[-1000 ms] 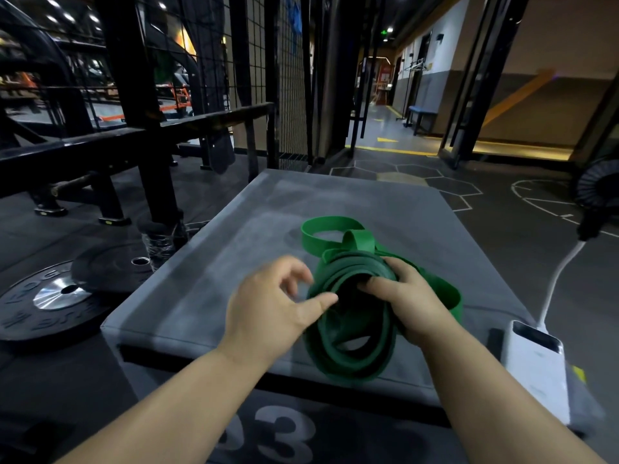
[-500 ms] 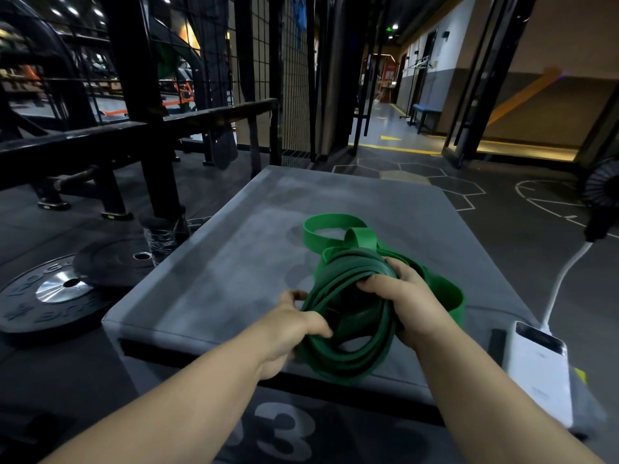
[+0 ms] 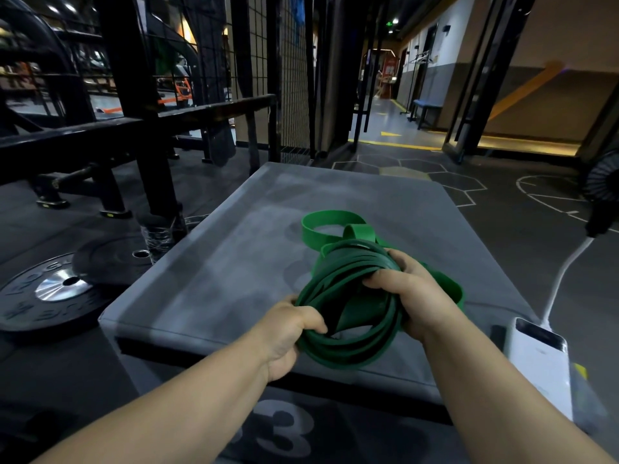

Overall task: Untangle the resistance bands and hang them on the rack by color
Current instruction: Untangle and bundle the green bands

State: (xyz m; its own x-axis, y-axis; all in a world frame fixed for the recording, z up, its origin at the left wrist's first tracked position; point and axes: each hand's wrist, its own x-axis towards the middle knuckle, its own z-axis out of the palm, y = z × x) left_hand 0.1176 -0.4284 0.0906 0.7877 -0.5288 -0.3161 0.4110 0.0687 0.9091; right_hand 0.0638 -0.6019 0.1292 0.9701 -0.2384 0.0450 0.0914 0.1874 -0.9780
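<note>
Head view — green bands [image 3: 348,296] between both gripping hands [image 3: 355,313].

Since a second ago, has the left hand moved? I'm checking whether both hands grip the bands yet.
Yes. The left hand has moved right along the grey box top and closed on the near-left edge of the green bands.

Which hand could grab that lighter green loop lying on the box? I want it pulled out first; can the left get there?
Probably not yet: the left hand is shut on the dark green bundle, which lies between it and the lighter green loop.
</note>
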